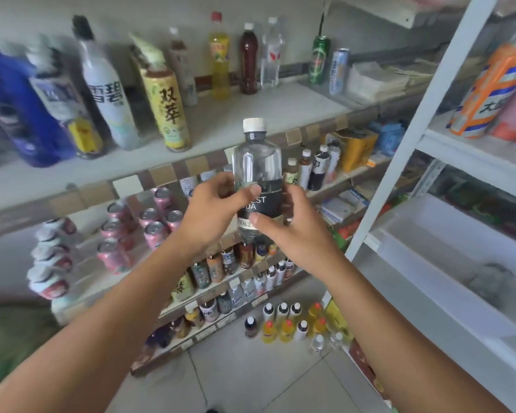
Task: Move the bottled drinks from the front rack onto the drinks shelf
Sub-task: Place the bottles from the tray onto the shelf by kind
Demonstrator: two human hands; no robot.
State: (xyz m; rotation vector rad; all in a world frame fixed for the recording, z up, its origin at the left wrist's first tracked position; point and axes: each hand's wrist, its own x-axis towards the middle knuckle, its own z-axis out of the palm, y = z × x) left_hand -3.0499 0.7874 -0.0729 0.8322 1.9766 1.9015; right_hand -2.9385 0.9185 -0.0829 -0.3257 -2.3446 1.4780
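Between the two raised hands, a clear soda bottle (256, 180) stands upright in mid-air, in front of the edge of the drinks shelf (251, 114) and not resting on it. Its cap is white; its dark label shows the partial letters "EST" and "DA", the rest covered by fingers. Left hand (212, 210) grasps the bottle at label height, thumb across the label's upper edge, fingers curled round the far side. Right hand (292, 228) grips the label's lower part, thumb on the front, fingers wrapped behind the right side. On the shelf behind and to the left, a yellow-labelled tea bottle (167, 108) reads "双萃"; beside it a pale bottle (108, 93) reads "雪碧". Further left a blue bottle (15, 108) is too blurred to read. At the back of the shelf stand a yellow drink (219, 58), a dark brown drink (248, 61), a clear water bottle (271, 55), a green can (320, 59) and a pale blue can (338, 71). Pink cans (149, 222) occupy the shelf below. At right, a white rack (423, 114) carries an orange-and-white can (489, 90). On the floor stands a cluster of small bottles (292, 323)
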